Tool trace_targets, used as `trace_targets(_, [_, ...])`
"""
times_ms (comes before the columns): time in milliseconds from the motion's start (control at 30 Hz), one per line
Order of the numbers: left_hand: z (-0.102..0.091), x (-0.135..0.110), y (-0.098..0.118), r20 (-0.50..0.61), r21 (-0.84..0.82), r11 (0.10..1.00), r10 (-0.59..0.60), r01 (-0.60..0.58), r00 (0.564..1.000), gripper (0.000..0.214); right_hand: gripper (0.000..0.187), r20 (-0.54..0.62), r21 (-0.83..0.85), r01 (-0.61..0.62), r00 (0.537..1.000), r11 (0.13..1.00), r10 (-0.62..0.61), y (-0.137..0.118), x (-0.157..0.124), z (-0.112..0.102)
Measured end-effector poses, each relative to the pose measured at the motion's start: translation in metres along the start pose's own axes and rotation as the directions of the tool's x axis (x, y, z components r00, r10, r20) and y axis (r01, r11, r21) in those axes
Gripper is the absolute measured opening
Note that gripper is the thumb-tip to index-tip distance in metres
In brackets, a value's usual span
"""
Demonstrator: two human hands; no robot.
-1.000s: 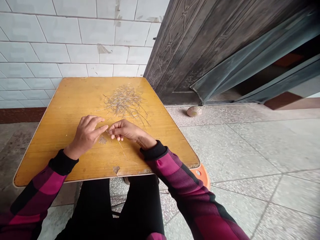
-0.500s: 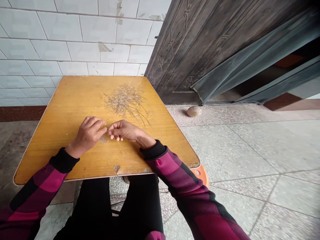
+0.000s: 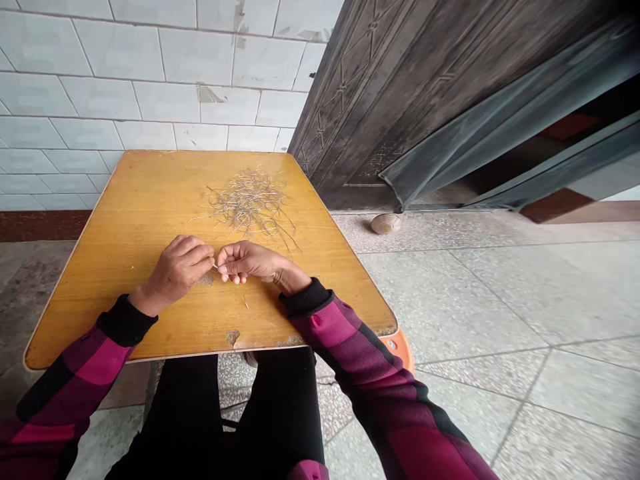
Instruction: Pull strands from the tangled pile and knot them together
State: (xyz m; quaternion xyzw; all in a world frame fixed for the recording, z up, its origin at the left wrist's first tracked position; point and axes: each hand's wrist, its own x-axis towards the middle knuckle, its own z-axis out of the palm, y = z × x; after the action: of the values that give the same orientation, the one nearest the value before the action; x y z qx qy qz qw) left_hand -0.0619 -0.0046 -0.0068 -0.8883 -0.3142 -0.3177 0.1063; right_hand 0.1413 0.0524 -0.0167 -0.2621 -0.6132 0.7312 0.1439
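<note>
My left hand [image 3: 186, 265] is closed, its fingertips pinching one end of a thin wire [image 3: 245, 295] just above the table. Right beside it, my right hand [image 3: 245, 260] grips the same wire between thumb and forefinger. A short stretch of the wire shows between the two hands, and its loose tail hangs below my right hand toward the tabletop. Beyond the hands lies a tangled heap of thin wires [image 3: 253, 203], some curled into loops and some with straight ends sticking out.
The wooden table [image 3: 145, 193] has a worn, chipped front edge. White wall tiles [image 3: 165, 53] stand behind it, with a dark carved door [image 3: 360, 100] to the right. A roundish object [image 3: 386, 224] rests on the floor by the door. Something orange [image 3: 400, 348] juts out under the right corner.
The fingers of my left hand have closed down onto the wire end and shifted slightly lower. My right hand has barely moved, still holding the wire.
</note>
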Motion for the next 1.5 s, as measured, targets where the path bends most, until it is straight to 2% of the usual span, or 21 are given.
trace_targets(433, [0.002, -0.002, 0.000, -0.032, -0.067, 0.998, 0.006, -0.008, 0.999, 0.020, 0.022, 0.092, 0.066, 0.000, 0.996, 0.998, -0.006, 0.002, -0.001, -0.005])
trace_targets(567, [0.002, -0.002, 0.001, -0.048, -0.143, 0.989, -0.038, 0.031, 0.998, 0.019, 0.022, 0.132, 0.121, -0.017, 0.991, 0.993, 0.001, 0.004, 0.001, -0.005])
trace_targets(767, [0.001, -0.001, 0.002, -0.026, -0.110, 0.993, -0.053, 0.050, 0.998, 0.020, 0.022, 0.184, 0.183, -0.024, 0.983, 0.983, -0.011, 0.008, 0.004, -0.005])
trace_targets(1100, [0.003, -0.001, 0.001, -0.062, -0.117, 0.992, -0.045, 0.037, 0.997, 0.018, 0.028, 0.127, 0.163, -0.062, 0.991, 0.985, 0.041, 0.010, 0.006, -0.006])
trace_targets(1233, [0.001, 0.000, 0.002, -0.040, -0.112, 0.991, -0.083, 0.078, 0.996, 0.019, 0.029, 0.123, 0.136, -0.056, 0.992, 0.989, 0.039, 0.006, 0.004, -0.005])
trace_targets(1367, [-0.001, 0.002, -0.001, -0.009, -0.145, 0.982, -0.125, 0.122, 0.992, 0.020, 0.029, 0.061, 0.101, -0.071, 0.996, 0.992, 0.065, 0.000, 0.000, -0.007])
trace_targets(1500, [0.002, -0.001, -0.005, 0.066, -0.244, 0.935, -0.250, 0.259, 0.966, 0.019, 0.030, -0.023, 0.066, -0.064, 0.998, 0.996, 0.065, -0.004, -0.002, -0.009])
